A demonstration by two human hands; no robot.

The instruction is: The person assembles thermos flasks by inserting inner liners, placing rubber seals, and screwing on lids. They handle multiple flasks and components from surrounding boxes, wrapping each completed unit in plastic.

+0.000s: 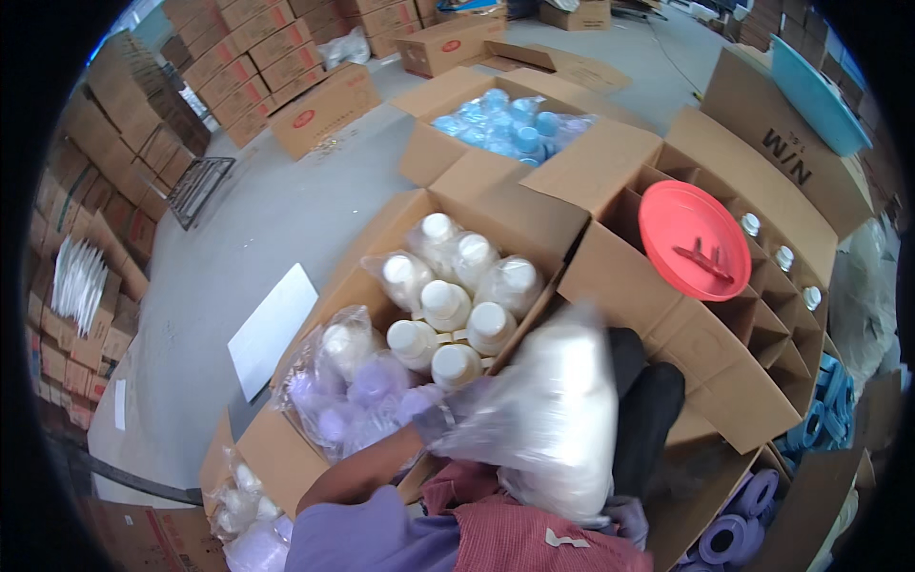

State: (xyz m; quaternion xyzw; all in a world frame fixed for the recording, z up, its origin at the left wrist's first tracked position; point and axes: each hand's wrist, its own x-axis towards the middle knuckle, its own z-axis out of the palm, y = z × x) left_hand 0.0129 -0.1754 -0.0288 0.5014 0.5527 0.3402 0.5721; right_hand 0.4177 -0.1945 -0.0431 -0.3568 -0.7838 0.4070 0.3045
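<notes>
A large white bottle-like bundle in a clear plastic bag (pixel 558 410) is held up in front of me, blurred by motion. My right hand (pixel 626 520), in a greyish glove, grips it near its lower end. My left hand (pixel 462 402), also gloved, reaches to the loose side of the bag; its fingers are hidden and smeared. Just beyond, an open carton (pixel 329 303) holds several white bottles (pixel 445 303) with white caps, some wrapped in clear plastic. Purple bagged items (pixel 376 381) lie at the carton's near left, close to my left forearm.
A red basin (pixel 694 238) with a dark red tool (pixel 703 262) rests on a divided carton (pixel 762 357) at right. Blue-capped bottles (pixel 524 138) fill another carton behind. Purple rings (pixel 729 539) lie low right. A white board (pixel 272 329) and stacked cartons (pixel 253 57) stand left and back.
</notes>
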